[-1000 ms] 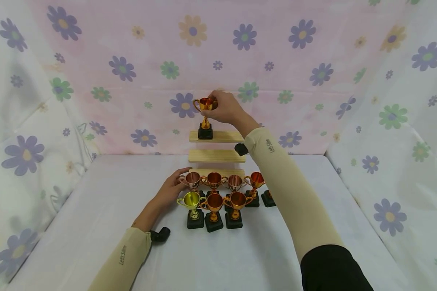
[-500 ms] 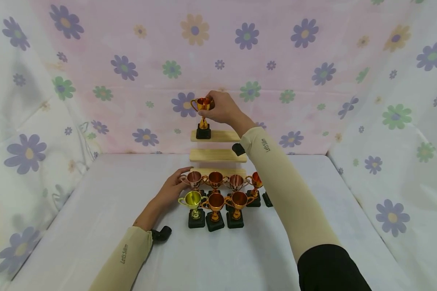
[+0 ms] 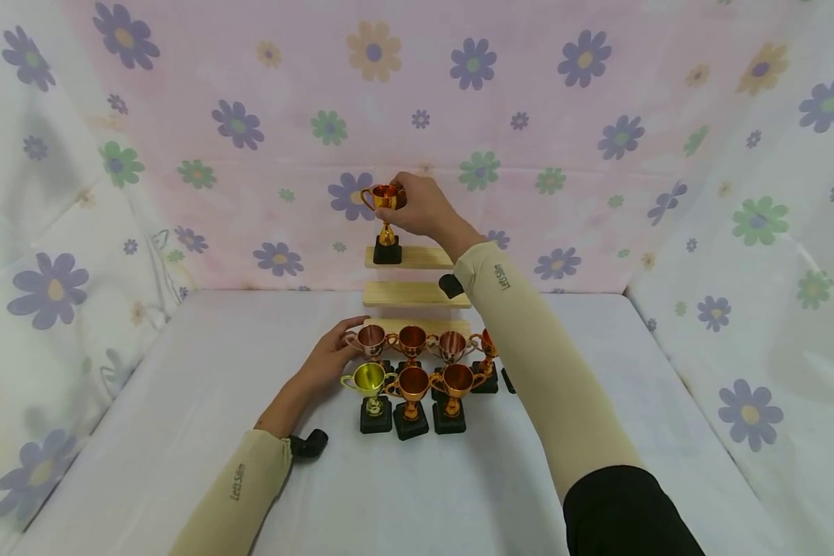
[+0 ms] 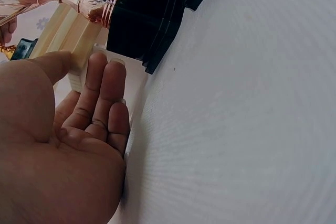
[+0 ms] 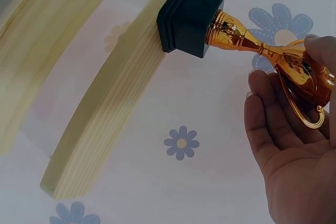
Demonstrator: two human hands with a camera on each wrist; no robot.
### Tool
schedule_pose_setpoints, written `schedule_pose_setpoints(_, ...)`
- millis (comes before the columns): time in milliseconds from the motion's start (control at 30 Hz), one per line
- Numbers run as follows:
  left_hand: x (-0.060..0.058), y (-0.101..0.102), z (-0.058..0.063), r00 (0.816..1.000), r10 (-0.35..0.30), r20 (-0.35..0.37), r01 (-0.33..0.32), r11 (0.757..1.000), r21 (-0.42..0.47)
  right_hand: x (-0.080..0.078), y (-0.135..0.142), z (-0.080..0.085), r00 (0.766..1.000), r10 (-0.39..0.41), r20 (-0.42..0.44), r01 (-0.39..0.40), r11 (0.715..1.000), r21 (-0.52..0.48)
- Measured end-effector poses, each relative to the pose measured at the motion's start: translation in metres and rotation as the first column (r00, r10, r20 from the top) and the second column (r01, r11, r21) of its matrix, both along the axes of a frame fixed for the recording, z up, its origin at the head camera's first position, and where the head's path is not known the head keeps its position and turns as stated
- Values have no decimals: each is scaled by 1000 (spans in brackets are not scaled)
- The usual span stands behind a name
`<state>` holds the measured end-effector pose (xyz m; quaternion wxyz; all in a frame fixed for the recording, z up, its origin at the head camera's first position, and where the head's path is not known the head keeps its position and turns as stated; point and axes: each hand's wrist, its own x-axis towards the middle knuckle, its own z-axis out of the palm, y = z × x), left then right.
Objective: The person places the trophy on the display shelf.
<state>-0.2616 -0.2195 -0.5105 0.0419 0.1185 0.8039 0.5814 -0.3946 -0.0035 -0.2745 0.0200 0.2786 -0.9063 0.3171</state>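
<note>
Up on the top shelf (image 3: 420, 258), the right hand (image 3: 424, 207) pinches a trophy (image 3: 387, 235), I'd guess for balance, while the loose-fingered left hand (image 3: 328, 360) probably steadies the bottom shelf (image 3: 420, 325).

Draped booth: floral cloth (image 3: 285, 85) on three sides, white-covered table (image 3: 389, 494).

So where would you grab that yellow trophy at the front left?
Probably pinch the yellow trophy by its narrow stem, coming from the near left: it stands upright with that side open, while an orange trophy crowds its right and a pink trophy stands behind.
</note>
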Motion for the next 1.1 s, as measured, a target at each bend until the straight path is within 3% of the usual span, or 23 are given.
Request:
schedule_pose_setpoints(767,1,0,-3,1000,10,-9,-10,1000,-29,9,26,-15,999,31,6,-31,999,-6)
schedule_pose_setpoints(1100,-2,0,-2,1000,8,-9,-9,999,-37,31,48,-18,996,63,59,-59,996,-62)
